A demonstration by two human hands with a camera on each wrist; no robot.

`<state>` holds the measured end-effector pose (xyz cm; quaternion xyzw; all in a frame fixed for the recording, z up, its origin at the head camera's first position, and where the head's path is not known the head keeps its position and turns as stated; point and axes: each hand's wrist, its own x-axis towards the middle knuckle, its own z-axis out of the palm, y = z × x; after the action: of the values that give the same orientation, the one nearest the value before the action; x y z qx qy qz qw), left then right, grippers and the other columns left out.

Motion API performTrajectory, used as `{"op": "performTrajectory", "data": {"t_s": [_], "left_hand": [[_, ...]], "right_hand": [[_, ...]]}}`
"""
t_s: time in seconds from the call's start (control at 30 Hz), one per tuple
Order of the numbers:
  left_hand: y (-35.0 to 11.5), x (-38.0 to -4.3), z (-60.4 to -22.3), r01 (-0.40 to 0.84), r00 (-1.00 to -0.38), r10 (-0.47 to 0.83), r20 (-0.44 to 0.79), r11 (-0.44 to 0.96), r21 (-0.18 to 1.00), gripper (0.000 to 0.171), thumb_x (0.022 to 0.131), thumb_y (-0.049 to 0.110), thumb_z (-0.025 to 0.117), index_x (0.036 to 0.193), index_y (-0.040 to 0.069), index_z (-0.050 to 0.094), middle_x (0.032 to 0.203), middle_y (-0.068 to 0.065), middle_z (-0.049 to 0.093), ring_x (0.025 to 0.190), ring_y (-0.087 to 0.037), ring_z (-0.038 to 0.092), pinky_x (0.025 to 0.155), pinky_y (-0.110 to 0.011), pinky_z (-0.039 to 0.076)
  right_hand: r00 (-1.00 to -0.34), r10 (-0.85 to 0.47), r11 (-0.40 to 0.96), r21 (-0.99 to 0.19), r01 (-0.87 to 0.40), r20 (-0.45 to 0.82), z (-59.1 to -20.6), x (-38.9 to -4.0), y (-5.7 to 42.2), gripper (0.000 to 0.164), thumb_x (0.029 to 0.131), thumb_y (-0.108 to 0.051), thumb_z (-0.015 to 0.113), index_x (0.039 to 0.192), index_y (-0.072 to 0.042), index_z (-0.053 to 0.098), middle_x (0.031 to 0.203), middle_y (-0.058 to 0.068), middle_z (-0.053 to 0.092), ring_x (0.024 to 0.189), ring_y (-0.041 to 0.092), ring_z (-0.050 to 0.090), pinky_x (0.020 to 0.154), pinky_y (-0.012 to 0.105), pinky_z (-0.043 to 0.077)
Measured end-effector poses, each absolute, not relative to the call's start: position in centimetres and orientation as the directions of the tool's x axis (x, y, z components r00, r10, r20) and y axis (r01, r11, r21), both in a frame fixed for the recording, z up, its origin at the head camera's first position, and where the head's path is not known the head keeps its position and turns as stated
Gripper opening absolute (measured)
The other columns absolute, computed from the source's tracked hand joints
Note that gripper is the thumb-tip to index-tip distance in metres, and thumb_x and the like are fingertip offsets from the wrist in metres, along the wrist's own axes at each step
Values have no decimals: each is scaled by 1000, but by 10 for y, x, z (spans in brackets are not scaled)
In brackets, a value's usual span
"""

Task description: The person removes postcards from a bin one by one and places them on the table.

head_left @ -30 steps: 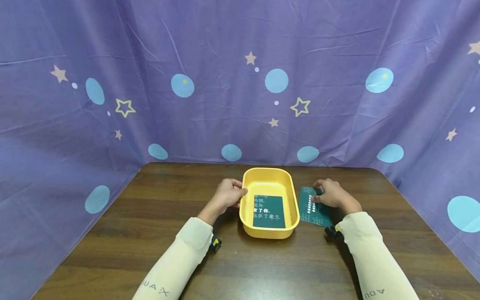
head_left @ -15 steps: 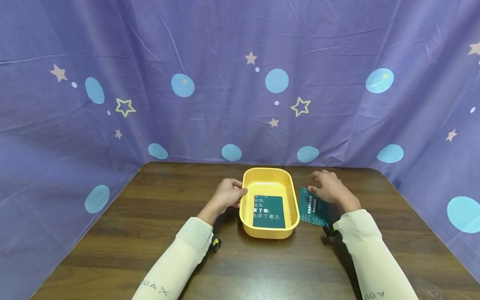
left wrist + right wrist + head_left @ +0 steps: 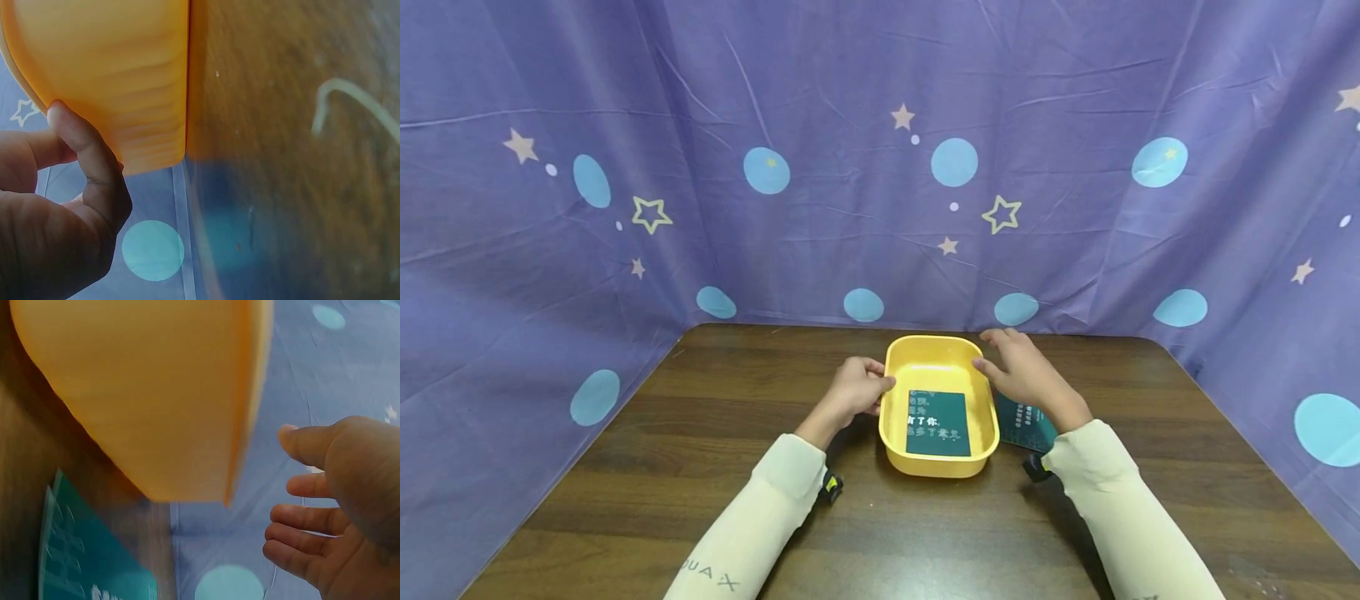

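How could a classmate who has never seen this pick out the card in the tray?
On the brown table sits a yellow tray. In its near half lies a green card with white writing; unlike the green card beside the tray, it lies inside.

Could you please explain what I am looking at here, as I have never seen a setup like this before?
There is no machine here: these are a person's bare left hand and right hand. The wide picture is taken from the person's head, looking forward and down; the two close ones are taken from the left and right wrists. On the brown table stands a yellow tub, with a green card lying in it. To the tub's right lies at least one more card, partly covered by the right hand in the wide view. The left hand holds the tub by its rim; the right hand is near the tub's right rim, holding nothing. Behind hangs a purple curtain.
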<state>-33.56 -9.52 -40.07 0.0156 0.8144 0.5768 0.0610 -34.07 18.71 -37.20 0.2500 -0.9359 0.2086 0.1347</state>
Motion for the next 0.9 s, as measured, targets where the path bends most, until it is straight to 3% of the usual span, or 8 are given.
{"op": "performTrajectory", "data": {"t_s": [0.3, 0.53, 0.67, 0.9], "left_hand": [[-95, -336, -400, -39, -992, 99, -76, 333, 942, 29, 93, 10, 64, 115, -6, 56, 97, -25, 65, 63, -22, 64, 51, -30, 58], [-96, -336, -401, -34, -993, 97, -70, 328, 944, 32, 93, 10, 63, 118, -9, 56, 97, -26, 64, 61, -20, 63, 49, -29, 58], [-95, -336, -402, -30, -993, 99, -64, 313, 949, 27, 92, 8, 63, 113, -8, 57, 95, -26, 64, 56, -16, 60, 49, -29, 58], [-96, -337, -403, -30, -993, 103, -66, 316, 948, 25, 92, 8, 63, 112, -6, 58, 94, -25, 65, 58, -17, 61, 50, -29, 58]], "right_hand": [[-816, -496, 755, -317, -574, 296, -381, -331, 155, 69, 94, -42, 63, 143, 2, 40, 140, 21, 45, 128, 37, 41, 105, 52, 38], [-818, -556, 755, -321, -572, 150, -391, -328, 137, 86, 85, -51, 70, 149, -4, 35, 145, 17, 43, 131, 30, 40, 106, 47, 39], [-815, -573, 773, -272, -573, 89, -395, -325, 131, 97, 78, -60, 72, 150, -7, 35, 146, 12, 44, 132, 25, 40, 107, 44, 39], [-803, -594, 799, -77, -596, 43, -400, -321, 127, 106, 71, -78, 63, 150, -12, 37, 143, 5, 48, 124, 22, 49, 98, 42, 47]]}}
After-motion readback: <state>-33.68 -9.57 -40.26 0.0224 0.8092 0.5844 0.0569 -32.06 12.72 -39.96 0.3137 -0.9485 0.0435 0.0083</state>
